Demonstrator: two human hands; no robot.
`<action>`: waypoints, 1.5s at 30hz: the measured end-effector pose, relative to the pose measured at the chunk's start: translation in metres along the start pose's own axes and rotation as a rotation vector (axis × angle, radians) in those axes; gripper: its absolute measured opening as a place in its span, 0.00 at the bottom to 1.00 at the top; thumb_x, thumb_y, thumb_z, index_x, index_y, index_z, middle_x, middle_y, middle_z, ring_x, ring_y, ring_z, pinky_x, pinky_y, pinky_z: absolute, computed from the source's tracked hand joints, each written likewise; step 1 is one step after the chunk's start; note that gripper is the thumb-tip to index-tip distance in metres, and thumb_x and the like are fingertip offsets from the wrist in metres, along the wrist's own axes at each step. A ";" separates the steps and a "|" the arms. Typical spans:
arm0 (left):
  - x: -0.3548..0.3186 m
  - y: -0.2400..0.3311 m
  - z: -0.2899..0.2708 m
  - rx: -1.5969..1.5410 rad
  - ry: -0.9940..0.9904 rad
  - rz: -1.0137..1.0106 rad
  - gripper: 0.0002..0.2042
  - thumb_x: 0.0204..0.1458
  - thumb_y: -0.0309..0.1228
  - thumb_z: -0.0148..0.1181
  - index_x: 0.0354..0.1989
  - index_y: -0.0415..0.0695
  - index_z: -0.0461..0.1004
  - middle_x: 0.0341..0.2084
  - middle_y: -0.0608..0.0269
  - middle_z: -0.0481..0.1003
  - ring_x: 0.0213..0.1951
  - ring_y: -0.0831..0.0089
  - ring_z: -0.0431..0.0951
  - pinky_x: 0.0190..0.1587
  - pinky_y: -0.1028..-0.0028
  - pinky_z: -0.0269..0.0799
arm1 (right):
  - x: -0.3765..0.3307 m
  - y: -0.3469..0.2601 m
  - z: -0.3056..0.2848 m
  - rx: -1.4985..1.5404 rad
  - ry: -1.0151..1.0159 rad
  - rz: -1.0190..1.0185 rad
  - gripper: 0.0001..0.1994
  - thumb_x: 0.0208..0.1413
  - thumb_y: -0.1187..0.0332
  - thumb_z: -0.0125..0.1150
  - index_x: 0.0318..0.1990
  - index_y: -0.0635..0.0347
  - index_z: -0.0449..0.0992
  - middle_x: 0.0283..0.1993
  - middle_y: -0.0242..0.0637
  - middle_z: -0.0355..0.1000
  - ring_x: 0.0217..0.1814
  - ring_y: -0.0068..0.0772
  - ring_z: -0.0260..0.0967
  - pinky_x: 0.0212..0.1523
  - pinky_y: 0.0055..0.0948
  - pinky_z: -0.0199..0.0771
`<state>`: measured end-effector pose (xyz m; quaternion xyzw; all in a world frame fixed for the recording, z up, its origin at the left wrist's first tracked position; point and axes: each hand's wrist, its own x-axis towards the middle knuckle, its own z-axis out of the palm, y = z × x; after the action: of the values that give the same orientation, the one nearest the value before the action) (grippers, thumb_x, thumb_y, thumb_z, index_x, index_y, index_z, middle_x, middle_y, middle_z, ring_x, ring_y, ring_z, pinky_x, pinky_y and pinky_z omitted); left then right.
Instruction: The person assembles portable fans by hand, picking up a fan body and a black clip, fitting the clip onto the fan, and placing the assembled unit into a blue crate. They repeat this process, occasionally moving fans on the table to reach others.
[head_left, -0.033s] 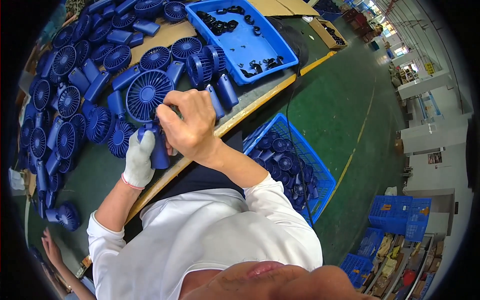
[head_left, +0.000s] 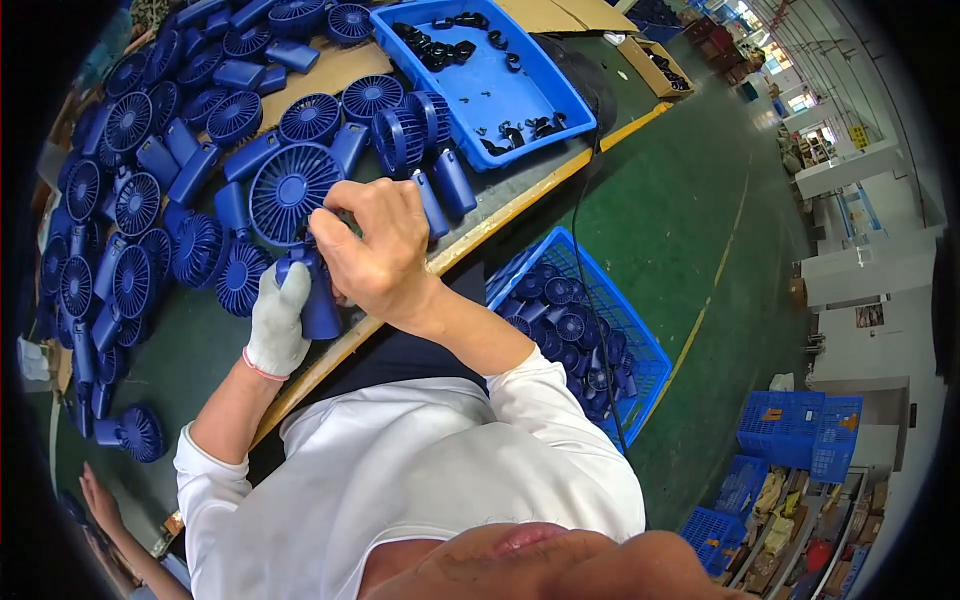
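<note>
My left hand (head_left: 281, 318), in a white glove, is wrapped round the handle of a blue handheld fan (head_left: 294, 192). The fan's round grille points away from me, and its handle comes back toward the table edge. My bare right hand (head_left: 377, 252) is closed, with thumb and forefinger pinched at the fan's neck. Whatever lies between those fingertips is hidden; something dark shows beside them. Many more blue handheld fans (head_left: 128, 122) lie heaped on the table to the left and beyond. One loose fan (head_left: 137, 433) lies apart at the near left.
A blue tray (head_left: 540, 70) with small black curved parts stands at the table's far right. Below the yellow table edge (head_left: 520, 200), a blue crate (head_left: 650, 360) holds more fans. A black cable (head_left: 578, 230) hangs over it. Another person's hand (head_left: 102, 500) shows at lower left.
The held fan's head has tilted slightly to the left, and my right fingertips have shifted slightly with it. The other person's hand at lower left has moved slightly.
</note>
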<state>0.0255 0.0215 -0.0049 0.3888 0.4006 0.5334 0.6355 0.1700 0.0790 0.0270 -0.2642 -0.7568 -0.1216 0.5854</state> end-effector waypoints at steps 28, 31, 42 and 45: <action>0.015 0.008 -0.010 0.443 0.004 0.069 0.20 0.52 0.47 0.62 0.24 0.39 0.76 0.13 0.68 0.72 0.16 0.82 0.73 0.18 0.79 0.67 | -0.045 -0.017 0.009 0.329 -0.236 0.235 0.11 0.32 0.84 0.64 0.28 0.68 0.73 0.47 0.48 0.71 0.39 0.41 0.70 0.36 0.34 0.74; 0.013 0.008 -0.011 0.432 0.013 0.063 0.19 0.50 0.46 0.62 0.23 0.40 0.76 0.12 0.66 0.72 0.16 0.81 0.73 0.19 0.79 0.67 | -0.052 -0.013 0.005 0.418 -0.153 0.273 0.14 0.35 0.84 0.68 0.33 0.69 0.75 0.49 0.49 0.69 0.36 0.36 0.70 0.37 0.30 0.73; 0.005 0.005 -0.014 0.709 0.038 0.345 0.17 0.47 0.40 0.65 0.24 0.34 0.75 0.12 0.58 0.69 0.19 0.80 0.66 0.23 0.74 0.64 | -0.074 -0.027 0.003 0.775 -0.040 0.804 0.21 0.67 0.62 0.48 0.43 0.81 0.72 0.45 0.43 0.70 0.34 0.29 0.73 0.32 0.25 0.78; 0.006 0.006 -0.009 0.776 -0.036 0.363 0.16 0.50 0.40 0.62 0.27 0.35 0.75 0.15 0.60 0.72 0.19 0.80 0.68 0.24 0.75 0.66 | -0.082 -0.028 0.001 0.875 -0.199 1.122 0.32 0.64 0.42 0.45 0.49 0.70 0.70 0.37 0.37 0.73 0.33 0.27 0.72 0.29 0.25 0.72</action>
<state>0.0155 0.0288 -0.0037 0.6724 0.4855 0.4395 0.3449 0.1686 0.0349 -0.0473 -0.3643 -0.5360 0.5368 0.5402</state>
